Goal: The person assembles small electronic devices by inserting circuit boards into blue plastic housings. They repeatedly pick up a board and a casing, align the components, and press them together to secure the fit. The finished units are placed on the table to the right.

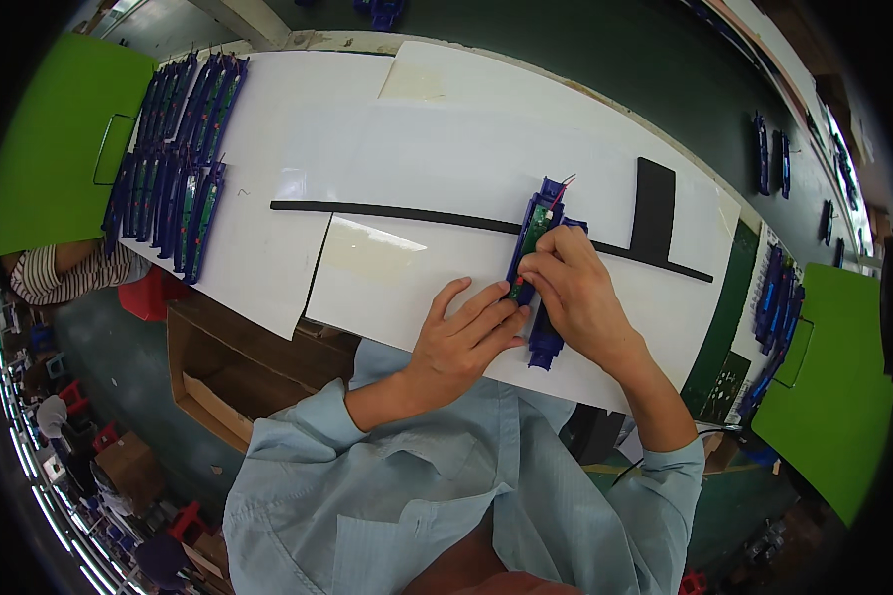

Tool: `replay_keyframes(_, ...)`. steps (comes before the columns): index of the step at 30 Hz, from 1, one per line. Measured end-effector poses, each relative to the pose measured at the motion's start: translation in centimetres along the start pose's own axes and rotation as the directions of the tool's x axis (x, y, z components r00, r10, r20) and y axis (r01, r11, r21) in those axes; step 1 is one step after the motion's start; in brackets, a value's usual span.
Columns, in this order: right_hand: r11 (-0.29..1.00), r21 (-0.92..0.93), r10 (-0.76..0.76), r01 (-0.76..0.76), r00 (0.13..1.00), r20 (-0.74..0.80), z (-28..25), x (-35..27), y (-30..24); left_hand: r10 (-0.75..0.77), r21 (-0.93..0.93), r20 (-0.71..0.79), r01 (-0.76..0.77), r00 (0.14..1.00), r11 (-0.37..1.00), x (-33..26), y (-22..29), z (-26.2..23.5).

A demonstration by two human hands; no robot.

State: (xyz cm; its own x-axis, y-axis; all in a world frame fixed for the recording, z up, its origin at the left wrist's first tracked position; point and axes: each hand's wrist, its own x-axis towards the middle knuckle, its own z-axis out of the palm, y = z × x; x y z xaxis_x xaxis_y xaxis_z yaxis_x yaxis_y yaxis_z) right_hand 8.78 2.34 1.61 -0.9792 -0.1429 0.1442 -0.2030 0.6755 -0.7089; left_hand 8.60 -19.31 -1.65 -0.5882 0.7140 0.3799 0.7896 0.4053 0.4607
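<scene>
Both my forearms come in from the lower edge, sleeves pale blue, and meet over the blue housing (540, 268) lying near the worktop's (446, 169) right end, closer to its near edge. My right hand (577, 293) is curled over the housing's middle, fingers bent down and pinching at the green board (532, 238) set in it. My left hand (463, 337) lies flat beside it, fingers stretched out with tips touching the housing's left side, pressing rather than gripping. Right hand hides the housing's mid part; only its far end with red wires and its near end show. Black strip (397, 212) runs across the worktop behind. More housings (174, 149) lie in rows at the far left corner, details too small.
</scene>
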Motion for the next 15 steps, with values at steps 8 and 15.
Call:
replay_keyframes(8,0.993,-0.119,-0.025,-0.004,0.970,-0.243,-1.3,-1.9,-0.6,-0.020,-0.093,-0.008,0.020,1.000,0.995,-0.1,0.0,-0.5)
replay_keyframes(15,0.933,-0.053,0.354,-0.355,0.935,-0.025,-0.4,-8.0,-4.0,0.014,0.043,0.102,-0.019,0.995,0.999,1.6,-0.4,-1.2)
